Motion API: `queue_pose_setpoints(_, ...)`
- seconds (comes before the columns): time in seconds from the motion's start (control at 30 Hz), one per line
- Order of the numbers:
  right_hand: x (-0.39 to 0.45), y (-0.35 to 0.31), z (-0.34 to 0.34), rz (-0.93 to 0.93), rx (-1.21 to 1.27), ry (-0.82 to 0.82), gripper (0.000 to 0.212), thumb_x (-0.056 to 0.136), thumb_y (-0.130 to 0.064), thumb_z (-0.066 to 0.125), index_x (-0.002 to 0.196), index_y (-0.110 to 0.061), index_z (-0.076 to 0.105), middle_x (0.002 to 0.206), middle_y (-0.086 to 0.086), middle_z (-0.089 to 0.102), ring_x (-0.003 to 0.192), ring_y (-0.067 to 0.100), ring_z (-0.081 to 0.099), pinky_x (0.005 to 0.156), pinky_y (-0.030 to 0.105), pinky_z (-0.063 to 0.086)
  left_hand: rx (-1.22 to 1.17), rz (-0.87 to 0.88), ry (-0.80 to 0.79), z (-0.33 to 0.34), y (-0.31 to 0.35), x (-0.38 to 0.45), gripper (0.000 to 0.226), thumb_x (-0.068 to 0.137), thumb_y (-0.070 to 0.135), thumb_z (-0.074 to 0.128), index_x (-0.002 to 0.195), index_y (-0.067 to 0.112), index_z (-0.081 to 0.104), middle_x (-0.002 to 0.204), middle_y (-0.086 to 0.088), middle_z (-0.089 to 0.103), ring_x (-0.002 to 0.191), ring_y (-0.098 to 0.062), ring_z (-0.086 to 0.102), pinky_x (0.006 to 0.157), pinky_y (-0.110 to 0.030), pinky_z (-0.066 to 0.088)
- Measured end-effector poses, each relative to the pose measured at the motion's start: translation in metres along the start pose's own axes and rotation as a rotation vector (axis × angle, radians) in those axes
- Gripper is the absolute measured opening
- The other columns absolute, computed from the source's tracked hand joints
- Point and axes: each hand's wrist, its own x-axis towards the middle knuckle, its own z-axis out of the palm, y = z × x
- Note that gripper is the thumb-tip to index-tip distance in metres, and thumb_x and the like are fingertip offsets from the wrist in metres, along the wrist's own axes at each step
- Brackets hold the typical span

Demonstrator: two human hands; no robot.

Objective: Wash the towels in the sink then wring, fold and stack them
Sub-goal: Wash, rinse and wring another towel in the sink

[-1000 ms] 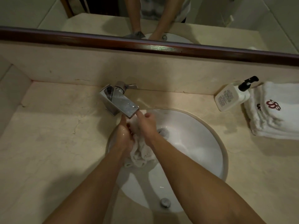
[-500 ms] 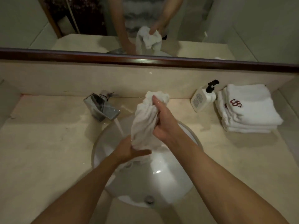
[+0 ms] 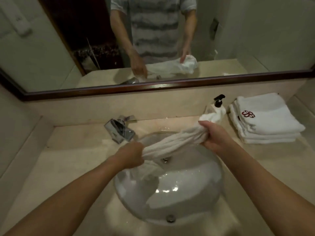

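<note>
Twisted white terry towel (image 3: 172, 142) gripped at either end by left hand (image 3: 131, 155) and right hand (image 3: 215, 137) | held above round white ceramic sink (image 3: 211, 184)

Dim, beige-tiled bathroom.
A dark wood-framed wall mirror (image 3: 153, 40) hangs above the beige marble bench (image 3: 68, 159) and its backsplash.
</note>
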Motion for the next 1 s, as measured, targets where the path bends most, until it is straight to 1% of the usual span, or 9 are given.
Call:
queue_pose_setpoints(0.17, 0.001, 0.048, -0.036, 0.052, -0.104, 0.061, 0.028, 0.094, -0.008, 0.062, 0.119, 0.005, 0.059, 0.119, 0.025, 0.067, 0.094, 0.030, 0.068, 0.066, 0.038, 0.057, -0.027, 0.114, 0.019, -0.038, 0.002, -0.011, 0.008, 0.084, 0.016, 0.062, 0.089, 0.018, 0.067, 0.097, -0.008, 0.070, 0.094, -0.026, 0.065, 0.070, -0.028, 0.043)
queue_pose_setpoints(0.3, -0.003, 0.083, -0.025, -0.169, -0.714, 0.184, 0.102, 0.080, -0.035, 0.082, 0.156, -0.010, 0.018, 0.158, 0.019, 0.029, 0.140, 0.036, 0.036, 0.109, 0.048, 0.039, 0.044, 0.161, 0.030, -0.059, 0.014, -0.012, 0.021, 0.077, 0.020, 0.060, 0.069, 0.035, 0.049, 0.089, 0.000, 0.069, 0.091, -0.023, 0.063, 0.073, -0.033, 0.050)
queue_pose_setpoints(0.4, -0.010, 0.103, 0.000, -0.436, -1.056, -0.282, 0.131, 0.064, -0.062, 0.083, 0.156, -0.043, -0.008, 0.166, -0.006, 0.002, 0.153, 0.020, 0.007, 0.120, 0.046, 0.018, 0.134, 0.177, 0.024, -0.071, 0.033, -0.008, 0.007, 0.081, 0.029, 0.063, 0.086, 0.032, 0.060, 0.095, -0.001, 0.067, 0.098, -0.022, 0.059, 0.076, -0.033, 0.049)
queue_pose_setpoints(0.5, 0.001, 0.123, 0.032, -0.462, -1.056, -0.594, 0.120, 0.061, -0.066, 0.084, 0.153, -0.053, 0.007, 0.158, -0.008, 0.033, 0.144, 0.017, 0.036, 0.113, 0.047, 0.039, 0.157, 0.168, -0.028, -0.069, 0.045, -0.003, 0.046, 0.078, 0.022, 0.069, 0.122, 0.027, 0.055, 0.097, 0.001, 0.059, 0.105, -0.022, 0.051, 0.082, -0.035, 0.048)
queue_pose_setpoints(0.6, 0.013, 0.122, 0.051, -0.483, -1.074, -0.562, 0.066, 0.078, -0.041, 0.084, 0.134, -0.022, 0.056, 0.118, -0.004, 0.068, 0.107, 0.015, 0.064, 0.094, 0.043, 0.053, 0.119, 0.168, -0.031, -0.065, 0.034, -0.005, 0.050, 0.075, 0.025, 0.074, 0.119, 0.027, 0.050, 0.094, 0.001, 0.058, 0.097, -0.019, 0.051, 0.076, -0.031, 0.045)
queue_pose_setpoints(0.67, 0.019, 0.115, 0.053, -0.550, -1.165, -0.558, 0.035, 0.084, -0.036, 0.074, 0.111, -0.015, 0.068, 0.105, 0.003, 0.069, 0.099, 0.021, 0.064, 0.084, 0.035, 0.050, 0.070, 0.117, -0.026, -0.056, 0.010, -0.009, 0.048, 0.072, 0.031, 0.077, 0.113, 0.025, 0.052, 0.099, -0.001, 0.064, 0.090, -0.018, 0.055, 0.073, -0.032, 0.049)
queue_pose_setpoints(0.77, 0.027, 0.108, 0.049, -0.593, -1.119, -0.528, 0.024, 0.074, -0.045, 0.061, 0.080, -0.022, 0.060, 0.089, 0.004, 0.058, 0.086, 0.019, 0.055, 0.071, 0.033, 0.041, -0.075, -0.021, 0.019, -0.024, -0.018, -0.018, 0.039, 0.073, 0.032, 0.073, 0.108, 0.019, 0.061, 0.099, -0.003, 0.068, 0.090, -0.023, 0.063, 0.074, -0.032, 0.051)
queue_pose_setpoints(0.87, 0.038, 0.117, 0.049, -0.487, -1.051, -0.504, 0.026, 0.083, -0.024, 0.066, 0.106, -0.015, 0.062, 0.108, 0.006, 0.063, 0.098, 0.023, 0.060, 0.085, 0.040, 0.052, -0.503, -0.202, 0.093, 0.017, -0.016, -0.016, 0.030, 0.078, 0.030, 0.072, 0.106, 0.019, 0.067, 0.099, -0.001, 0.069, 0.089, -0.020, 0.064, 0.070, -0.026, 0.046)
queue_pose_setpoints(1.0, 0.057, 0.140, 0.052, -0.309, -0.965, -0.427, 0.041, 0.082, -0.022, 0.067, 0.120, -0.018, 0.054, 0.111, 0.005, 0.063, 0.090, 0.020, 0.063, 0.077, 0.033, 0.055, -1.057, -0.449, 0.235, 0.047, -0.002, 0.014, 0.029, 0.068, 0.031, 0.062, 0.094, 0.023, 0.071, 0.091, 0.001, 0.073, 0.089, -0.021, 0.068, 0.078, -0.038, 0.054)
